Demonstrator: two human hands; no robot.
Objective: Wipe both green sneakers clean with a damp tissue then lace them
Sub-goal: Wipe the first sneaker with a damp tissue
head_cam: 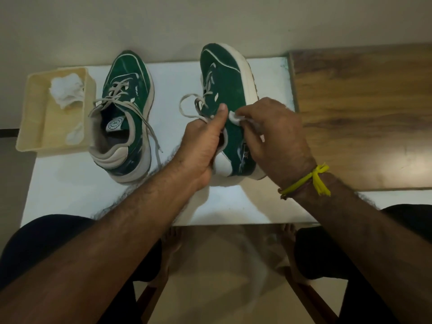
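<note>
By the left hand (205,146) the tilted right-side sneaker (224,94) is gripped at its collar while a damp tissue (235,118) is pinched against it by the right hand (273,134); wiping appears unfinished, the other sneaker (126,108) stands alongside, and lacing remains.

Work surface: a white table top (233,206), rectangular, with a glossy finish reflecting overhead light in pale patches. Its near edge shows wooden legs (149,298) angling down beneath it. To the right, touching the table's right edge, lies a wood-grain surface (362,113) in brown tones, with a soft sheen. Floor (210,288) below the table is beige and smooth. The far wall (210,19) is plain off-white. Lighting is dim, warm and even.
</note>
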